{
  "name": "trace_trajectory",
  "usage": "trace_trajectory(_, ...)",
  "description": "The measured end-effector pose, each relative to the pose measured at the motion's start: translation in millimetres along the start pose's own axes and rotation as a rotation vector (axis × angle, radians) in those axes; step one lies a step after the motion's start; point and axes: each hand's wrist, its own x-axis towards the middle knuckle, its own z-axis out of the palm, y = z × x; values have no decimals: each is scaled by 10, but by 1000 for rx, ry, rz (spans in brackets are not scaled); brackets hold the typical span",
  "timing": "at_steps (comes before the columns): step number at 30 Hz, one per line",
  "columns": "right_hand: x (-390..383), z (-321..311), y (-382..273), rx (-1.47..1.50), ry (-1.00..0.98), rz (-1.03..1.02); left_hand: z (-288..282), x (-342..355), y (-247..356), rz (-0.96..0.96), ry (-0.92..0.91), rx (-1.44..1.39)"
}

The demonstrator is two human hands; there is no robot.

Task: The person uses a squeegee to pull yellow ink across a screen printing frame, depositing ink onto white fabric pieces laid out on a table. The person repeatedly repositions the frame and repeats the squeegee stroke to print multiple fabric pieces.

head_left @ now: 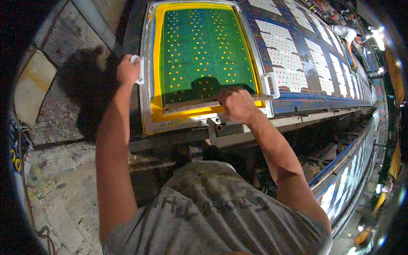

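A printing screen with green mesh, rows of yellow and orange dots and a yellow border lies on the long table in front of me. Its pale metal frame has a white handle on each side. My left hand is wrapped round the left handle. Near the screen's close edge, my right hand grips a long wooden-edged squeegee, which lies across the mesh over yellow ink. The right handle is free of any hand. A shadow falls over the lower mesh.
Right of the screen, the dark table carries several white panels printed with coloured dots. Farther along, a person in white leans over the table. A metal rail with a clamp runs along the near edge. A second table stands at lower right.
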Motion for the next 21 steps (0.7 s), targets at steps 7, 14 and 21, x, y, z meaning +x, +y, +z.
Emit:
trace_trajectory(7,-368,223,-182,-100,388,-207,240,-538,5,-249,248,-301)
trace_trajectory(14,-492,377,39,17,347,-366,682,-386,-556,-155,432,104)
trace_trajectory(21,-987,416,974,614,736,-256,856,-226,-1038,-341,395,-72)
